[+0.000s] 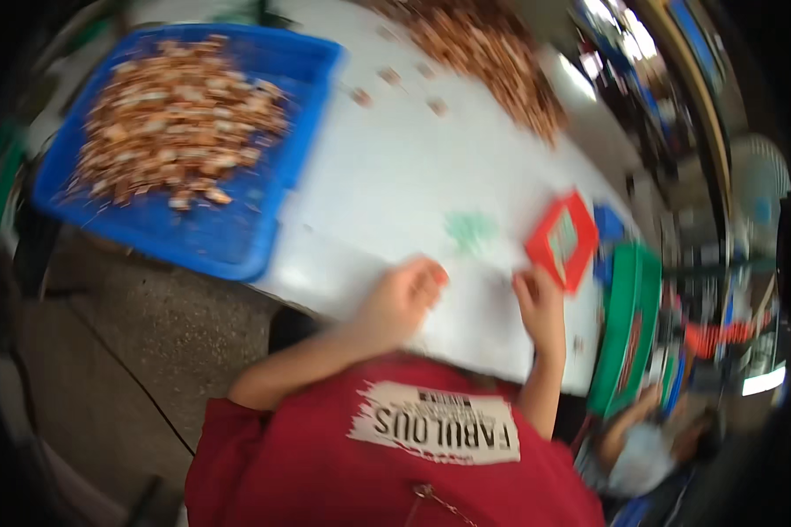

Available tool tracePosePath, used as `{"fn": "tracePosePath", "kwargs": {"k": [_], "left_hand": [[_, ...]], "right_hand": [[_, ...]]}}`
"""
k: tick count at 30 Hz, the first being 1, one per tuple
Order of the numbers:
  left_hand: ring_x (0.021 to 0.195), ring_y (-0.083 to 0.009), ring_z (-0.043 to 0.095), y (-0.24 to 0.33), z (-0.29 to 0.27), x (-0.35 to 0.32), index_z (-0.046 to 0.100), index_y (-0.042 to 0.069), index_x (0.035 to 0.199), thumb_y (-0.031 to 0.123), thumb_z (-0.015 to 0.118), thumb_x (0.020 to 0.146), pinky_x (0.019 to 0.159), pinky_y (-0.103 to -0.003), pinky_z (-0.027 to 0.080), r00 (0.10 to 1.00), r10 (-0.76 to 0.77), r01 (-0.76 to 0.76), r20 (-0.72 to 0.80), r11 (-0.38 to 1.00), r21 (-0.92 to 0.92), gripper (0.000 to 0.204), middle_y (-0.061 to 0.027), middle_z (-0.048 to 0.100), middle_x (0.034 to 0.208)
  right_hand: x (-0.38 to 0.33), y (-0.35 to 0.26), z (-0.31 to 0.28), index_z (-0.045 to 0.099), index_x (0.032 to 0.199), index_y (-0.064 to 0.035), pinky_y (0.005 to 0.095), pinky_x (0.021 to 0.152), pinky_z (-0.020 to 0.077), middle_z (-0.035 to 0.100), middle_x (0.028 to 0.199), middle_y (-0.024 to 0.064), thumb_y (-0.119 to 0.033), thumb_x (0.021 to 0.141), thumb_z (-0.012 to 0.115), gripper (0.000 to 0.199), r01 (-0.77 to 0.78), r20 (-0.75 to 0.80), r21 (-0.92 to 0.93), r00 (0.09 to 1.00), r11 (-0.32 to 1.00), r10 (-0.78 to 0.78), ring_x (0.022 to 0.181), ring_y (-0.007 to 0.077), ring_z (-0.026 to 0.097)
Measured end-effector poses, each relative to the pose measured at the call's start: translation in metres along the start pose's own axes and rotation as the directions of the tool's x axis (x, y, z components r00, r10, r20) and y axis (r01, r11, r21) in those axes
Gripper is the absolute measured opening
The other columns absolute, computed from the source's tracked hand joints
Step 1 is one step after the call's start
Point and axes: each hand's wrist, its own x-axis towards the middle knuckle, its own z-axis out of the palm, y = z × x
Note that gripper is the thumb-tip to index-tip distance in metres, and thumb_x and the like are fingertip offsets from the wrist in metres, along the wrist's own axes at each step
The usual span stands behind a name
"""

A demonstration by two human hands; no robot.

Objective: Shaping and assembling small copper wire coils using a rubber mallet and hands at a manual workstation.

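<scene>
My left hand (406, 294) is over the near edge of the white table, its fingers curled together; whatever it may hold is hidden and blurred. My right hand (540, 303) is by the near side of a red box (543, 250) with something pale green inside. Its fingers are bent in toward the thumb, and a small dark spot shows at the tips, too blurred to name. Between and beyond the hands lies a loose patch of small green pieces (470, 230) on the white table (395, 193).
At the left, a blue tray (268, 224) holds a heap of small copper-brown parts (176, 123). Another copper-brown pile (483, 53) lies at the far side, with several loose parts nearby. A green crate (628, 329) stands at the right, near another seated person (642, 457).
</scene>
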Motion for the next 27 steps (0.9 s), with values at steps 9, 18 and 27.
{"fn": "tracePosePath", "kwargs": {"k": [9,18,27], "left_hand": [[0.06,-0.007,0.039,0.018,0.017,0.011,0.057,0.001,0.098,0.019,0.045,0.097,0.055,-0.02,0.031,0.946,-0.312,0.315,0.094,0.949,-0.018,0.021,0.0007,0.048,0.067],[0.059,-0.0062,0.037,0.01,0.029,0.024,0.057,0.002,0.099,0.02,0.046,0.097,0.054,-0.019,0.029,0.929,-0.346,0.346,0.13,0.938,0.023,0.021,0.001,0.047,0.067],[0.057,-0.0055,0.035,0.008,0.037,0.035,0.057,0.0,0.106,0.015,0.046,0.097,0.051,-0.017,0.028,0.897,-0.378,0.395,0.23,0.918,-0.031,0.021,-0.0023,0.053,0.073]], "right_hand": [[-0.009,0.017,0.004,0.065,0.094,0.0014,0.0254,0.063,0.0438,0.06,0.081,0.007,-0.003,0.082,0.062,0.014,-0.17,-0.124,-0.02,0.978,0.985,0.166,0.066,0.0152,0.051],[0.006,0.036,0.023,0.065,0.093,0.0014,0.0277,0.063,0.0447,0.059,0.084,0.0074,-0.002,0.081,0.063,0.013,-0.178,-0.195,-0.124,0.969,0.976,0.152,0.067,0.0169,0.052],[0.016,0.038,0.023,0.061,0.095,0.0019,0.027,0.064,0.0449,0.059,0.084,0.0082,0.001,0.082,0.06,0.013,-0.192,-0.072,-0.124,0.98,0.974,0.184,0.067,0.0178,0.052]]}}
